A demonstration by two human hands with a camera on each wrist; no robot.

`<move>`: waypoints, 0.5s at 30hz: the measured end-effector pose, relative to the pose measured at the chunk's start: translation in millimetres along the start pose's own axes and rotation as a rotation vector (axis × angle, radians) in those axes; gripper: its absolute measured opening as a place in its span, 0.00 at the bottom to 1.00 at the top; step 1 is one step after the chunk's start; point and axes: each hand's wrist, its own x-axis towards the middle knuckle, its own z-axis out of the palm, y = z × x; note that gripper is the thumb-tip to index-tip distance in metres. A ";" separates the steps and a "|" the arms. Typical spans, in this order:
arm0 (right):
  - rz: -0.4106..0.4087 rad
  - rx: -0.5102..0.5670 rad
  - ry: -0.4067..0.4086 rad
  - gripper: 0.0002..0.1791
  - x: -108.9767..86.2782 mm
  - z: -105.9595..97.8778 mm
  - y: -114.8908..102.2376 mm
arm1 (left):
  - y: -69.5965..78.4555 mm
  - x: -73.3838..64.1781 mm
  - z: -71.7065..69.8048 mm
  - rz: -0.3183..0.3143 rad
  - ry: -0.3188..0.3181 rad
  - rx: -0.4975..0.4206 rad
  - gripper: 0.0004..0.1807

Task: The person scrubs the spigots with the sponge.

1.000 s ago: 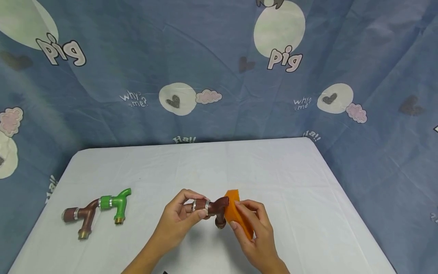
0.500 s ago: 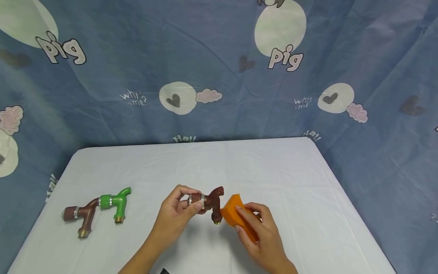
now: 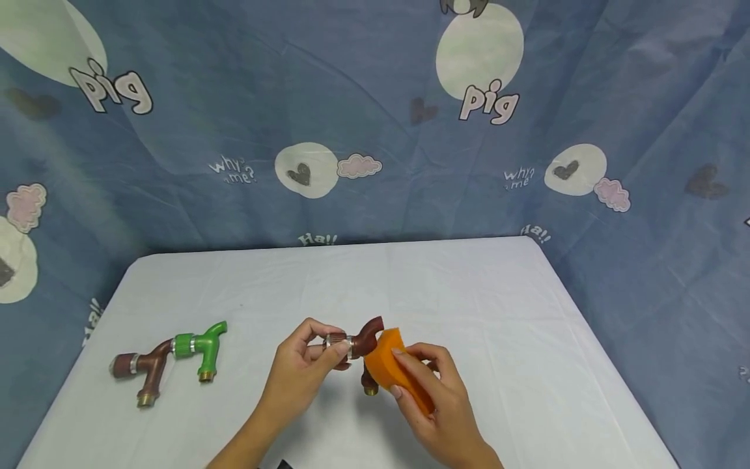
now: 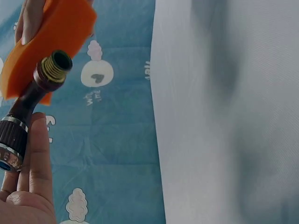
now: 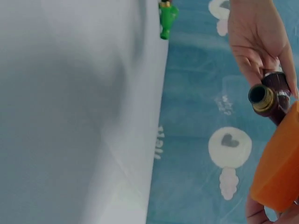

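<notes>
Near the bottom centre of the head view, right hand (image 3: 436, 397) curled around an orange sponge (image 3: 394, 371), fingers wrapped over its upper edge, sponge pressed against a brown faucet fitting (image 3: 359, 345). Just to the left, left hand (image 3: 305, 365) pinching the fitting's silver-ringed end between thumb and fingertips, fitting lifted above the white table (image 3: 498, 312), brass-threaded outlet pointing down. In the left wrist view, same brass outlet (image 4: 55, 65) touching the sponge (image 4: 51, 42) at the upper left. Farther left on the table, well apart from the hands, a brown and green double faucet (image 3: 170, 358) lying flat. Beyond, across the upper frame, a blue cartoon-printed cloth (image 3: 351, 98) hanging as backdrop.
</notes>
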 end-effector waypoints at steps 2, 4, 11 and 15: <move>-0.008 -0.024 -0.021 0.20 -3.4 2.1 -0.9 | 0.6 -0.4 -0.3 -0.002 0.016 0.010 0.13; -0.016 -0.047 -0.044 0.19 -6.2 3.3 -1.9 | 1.1 -0.2 -0.9 0.000 0.032 0.007 0.14; 0.032 -0.062 -0.145 0.20 -10.5 -2.2 -2.2 | 2.0 1.1 -1.4 0.002 0.060 -0.012 0.15; 0.065 -0.040 -0.174 0.22 -11.6 -7.2 -0.6 | 2.7 1.1 -1.5 -0.018 0.073 -0.011 0.16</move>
